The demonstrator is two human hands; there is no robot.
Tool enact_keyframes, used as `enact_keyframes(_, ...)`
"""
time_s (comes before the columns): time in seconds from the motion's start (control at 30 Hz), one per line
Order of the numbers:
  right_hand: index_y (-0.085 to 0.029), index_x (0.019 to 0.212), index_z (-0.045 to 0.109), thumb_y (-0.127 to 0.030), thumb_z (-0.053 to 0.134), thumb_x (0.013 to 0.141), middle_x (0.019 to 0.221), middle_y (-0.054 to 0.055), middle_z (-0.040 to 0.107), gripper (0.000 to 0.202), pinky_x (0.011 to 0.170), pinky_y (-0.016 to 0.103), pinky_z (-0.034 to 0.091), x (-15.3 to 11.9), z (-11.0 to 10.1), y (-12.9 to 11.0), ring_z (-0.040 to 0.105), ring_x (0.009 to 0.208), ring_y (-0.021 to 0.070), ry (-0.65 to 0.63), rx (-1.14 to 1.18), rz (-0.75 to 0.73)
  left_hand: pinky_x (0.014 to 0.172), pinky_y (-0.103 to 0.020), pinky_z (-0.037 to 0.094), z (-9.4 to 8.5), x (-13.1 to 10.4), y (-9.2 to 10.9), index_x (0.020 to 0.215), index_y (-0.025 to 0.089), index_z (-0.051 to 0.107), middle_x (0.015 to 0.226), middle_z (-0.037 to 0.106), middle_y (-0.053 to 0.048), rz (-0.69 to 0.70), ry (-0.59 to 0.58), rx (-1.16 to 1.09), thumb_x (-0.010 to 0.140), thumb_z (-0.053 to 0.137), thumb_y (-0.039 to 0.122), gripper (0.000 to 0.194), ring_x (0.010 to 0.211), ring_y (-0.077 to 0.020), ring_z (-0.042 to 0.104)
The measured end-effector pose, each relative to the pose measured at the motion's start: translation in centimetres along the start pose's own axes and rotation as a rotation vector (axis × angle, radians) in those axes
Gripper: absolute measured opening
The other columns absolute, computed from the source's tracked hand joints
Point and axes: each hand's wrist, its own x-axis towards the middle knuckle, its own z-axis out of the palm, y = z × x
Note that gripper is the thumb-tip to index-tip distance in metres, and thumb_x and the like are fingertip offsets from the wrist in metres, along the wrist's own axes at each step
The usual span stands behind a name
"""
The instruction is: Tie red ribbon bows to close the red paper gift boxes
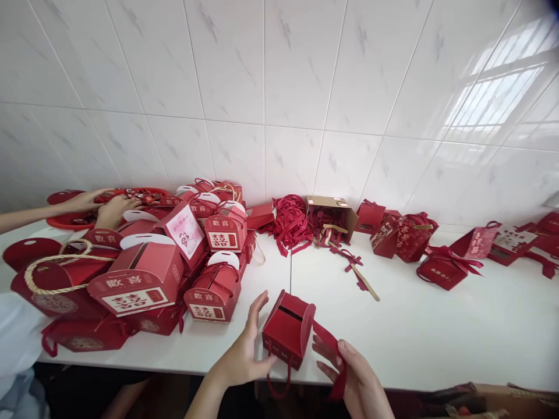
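Near the front edge of the white table (pixel 393 343) sits a small red gift box (pixel 286 326) with a rounded flap lid and a dark slot on top. My left hand (pixel 244 349) is at its left side, fingers spread and thumb at or very near its lower corner. A dark red ribbon (pixel 325 336) runs from the box's right side into my right hand (pixel 356 372), where thumb and fingers pinch it, its end hanging below. At the box's front a red loop (pixel 279 387) droops past the table edge.
Piled red gift boxes (pixel 140 273) fill the left, where another person's hands (pixel 116 209) reach by a red tray (pixel 65 221). Behind lie a ribbon heap (pixel 290 221), an open cardboard box (pixel 332 203) and tags with wooden sticks (pixel 364 282). More boxes (pixel 443 267) stand right.
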Motion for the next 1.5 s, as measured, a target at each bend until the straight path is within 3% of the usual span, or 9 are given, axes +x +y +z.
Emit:
enact_keyframes(0.17,-0.019,0.064,0.060,-0.048,0.068,0.072,0.084,0.005,0.063,0.032,0.076,0.033,0.043,-0.2,-0.1,0.2,0.054,0.090,0.0235,0.018,-0.173,-0.076,0.109,-0.051,0.028,-0.4,0.2,3.2,0.131,0.029,0.037,0.152,0.011,-0.009,0.066,0.138,0.258,0.073,0.056,0.006,0.066,0.140,-0.0305,0.013)
enact_keyframes(0.23,-0.019,0.060,0.059,-0.048,0.067,0.073,0.082,0.003,0.062,0.033,0.073,0.030,0.041,-0.4,0.3,0.3,0.051,0.077,0.0183,0.007,-0.215,-0.122,0.108,-0.051,0.030,-0.1,0.8,4.4,0.117,0.029,0.051,0.150,0.019,-0.007,0.085,0.141,0.361,0.079,0.051,0.010,0.043,0.139,-0.0294,0.019)
enact_keyframes(0.33,-0.019,0.063,0.062,-0.049,0.065,0.075,0.084,0.003,0.061,0.032,0.070,0.028,0.040,-0.6,0.8,0.3,0.046,0.070,0.0155,-0.007,-0.252,-0.152,0.107,-0.053,0.028,0.5,2.1,5.6,0.107,0.030,0.059,0.146,0.030,-0.005,0.138,0.102,0.499,0.082,0.048,0.012,0.032,0.136,-0.0294,0.025)
enact_keyframes(0.87,-0.019,0.067,0.066,-0.047,0.060,0.080,0.093,0.003,0.059,0.031,0.075,0.030,0.039,-0.5,0.6,-0.5,0.043,0.073,0.0161,-0.067,-0.332,-0.109,0.100,-0.053,0.027,1.2,4.7,6.2,0.092,0.029,0.066,0.128,0.053,-0.003,0.175,0.137,0.598,0.080,0.054,0.015,0.022,0.121,-0.0274,0.040)
enact_keyframes(1.13,-0.023,0.091,0.071,-0.050,0.059,0.080,0.095,0.003,0.061,0.032,0.078,0.031,0.040,0.1,1.3,-0.8,0.048,0.075,0.0181,0.005,-0.450,-0.142,0.098,-0.052,0.030,1.3,4.6,6.3,0.080,0.028,0.067,0.120,0.059,-0.001,0.185,0.155,0.621,0.077,0.057,0.013,0.018,0.120,-0.0280,0.042)
enact_keyframes(1.27,-0.023,0.085,0.070,-0.053,0.060,0.077,0.110,0.007,0.060,0.033,0.087,0.036,0.040,0.5,1.4,-0.8,0.051,0.102,0.0268,0.054,-0.629,-0.280,0.096,-0.053,0.032,1.2,4.8,6.4,0.077,0.027,0.069,0.114,0.062,-0.002,0.200,0.244,0.637,0.078,0.056,0.014,0.019,0.116,-0.0282,0.045)
enact_keyframes(1.37,-0.029,0.118,0.059,-0.047,0.062,0.078,0.137,0.005,0.044,0.045,0.105,0.043,0.027,1.0,1.9,-1.2,0.031,0.130,0.0285,0.126,-0.715,-0.449,0.095,-0.051,0.035,0.9,5.0,7.4,0.078,0.028,0.069,0.109,0.063,-0.003,0.240,0.334,0.598,0.078,0.057,0.015,0.018,0.113,-0.0271,0.048)
enact_keyframes(1.43,-0.031,0.130,0.049,-0.043,0.061,0.080,0.143,0.005,0.037,0.052,0.109,0.045,0.020,1.2,2.8,-1.8,0.026,0.134,0.0269,0.037,-0.778,-0.521,0.095,-0.049,0.038,0.7,5.0,8.8,0.078,0.027,0.069,0.107,0.062,-0.004,0.299,0.354,0.532,0.079,0.057,0.014,0.018,0.112,-0.0255,0.048)
enact_keyframes(1.5,-0.030,0.119,0.059,-0.040,0.057,0.083,0.140,0.005,0.042,0.037,0.109,0.045,0.022,1.2,4.2,-2.8,0.031,0.132,0.0273,-0.087,-0.835,-0.566,0.096,-0.046,0.039,0.5,4.8,10.2,0.078,0.027,0.069,0.109,0.061,-0.004,0.374,0.353,0.475,0.080,0.058,0.015,0.017,0.113,-0.0245,0.048)
